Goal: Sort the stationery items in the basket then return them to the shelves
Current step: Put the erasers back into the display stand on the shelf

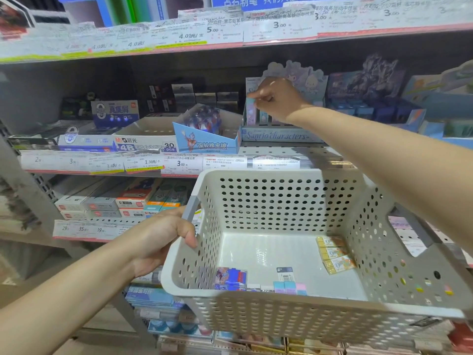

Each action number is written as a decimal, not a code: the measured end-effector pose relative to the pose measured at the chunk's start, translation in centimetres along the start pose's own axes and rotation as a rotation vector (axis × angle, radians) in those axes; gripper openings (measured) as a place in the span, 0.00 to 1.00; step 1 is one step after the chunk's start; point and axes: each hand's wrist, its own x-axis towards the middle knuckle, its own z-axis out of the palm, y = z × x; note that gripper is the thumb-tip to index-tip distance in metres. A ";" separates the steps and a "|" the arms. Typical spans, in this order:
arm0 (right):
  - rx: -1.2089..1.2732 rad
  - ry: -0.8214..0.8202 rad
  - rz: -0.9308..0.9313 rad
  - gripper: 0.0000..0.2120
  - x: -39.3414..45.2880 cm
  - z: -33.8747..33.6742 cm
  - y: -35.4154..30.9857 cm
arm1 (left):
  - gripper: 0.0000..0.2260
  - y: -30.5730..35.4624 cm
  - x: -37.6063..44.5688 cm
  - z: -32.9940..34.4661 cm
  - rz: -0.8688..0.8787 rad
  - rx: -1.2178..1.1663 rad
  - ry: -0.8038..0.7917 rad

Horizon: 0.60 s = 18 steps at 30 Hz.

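My left hand point(163, 237) grips the grey handle of a white perforated basket point(256, 319), held out in front of the shelves. On the basket floor lie three yellow-edged erasers point(334, 253), a blue and red eraser pack point(231, 278), a small barcoded pack point(285, 274) and several pastel erasers point(290, 287). My right hand point(277, 98) reaches up to the middle shelf and pinches a small pastel eraser point(250, 105) over the Sanrio characters display box point(279, 135).
An angled blue display box point(204, 140) of erasers stands left of the Sanrio box, beside a 4B eraser carton point(146, 144). Dark and blue display boxes point(371, 98) fill the shelf to the right. Price labels line each shelf edge. Lower shelves hold boxed goods.
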 end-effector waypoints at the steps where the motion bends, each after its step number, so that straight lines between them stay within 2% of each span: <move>1: -0.015 -0.021 0.001 0.13 0.0 -0.2 -0.1 | 0.27 0.0 0.0 0.0 -0.001 -0.001 -0.001; 10: -0.176 -0.208 0.025 0.20 -0.5 -1.2 -0.8 | 0.24 0.3 -0.3 0.5 0.013 0.018 -0.026; 13: -0.127 -0.179 0.032 0.25 -1.2 -1.3 -1.2 | 0.23 0.4 -0.3 0.6 0.007 0.030 -0.017; 15: -0.032 -0.150 0.009 0.24 -2.2 -1.7 -1.3 | 0.24 0.5 -0.2 0.5 0.008 0.037 -0.014; 18: 0.004 -0.162 -0.041 0.15 -4.1 -2.3 -1.7 | 0.24 0.5 -0.1 0.5 0.015 0.042 -0.011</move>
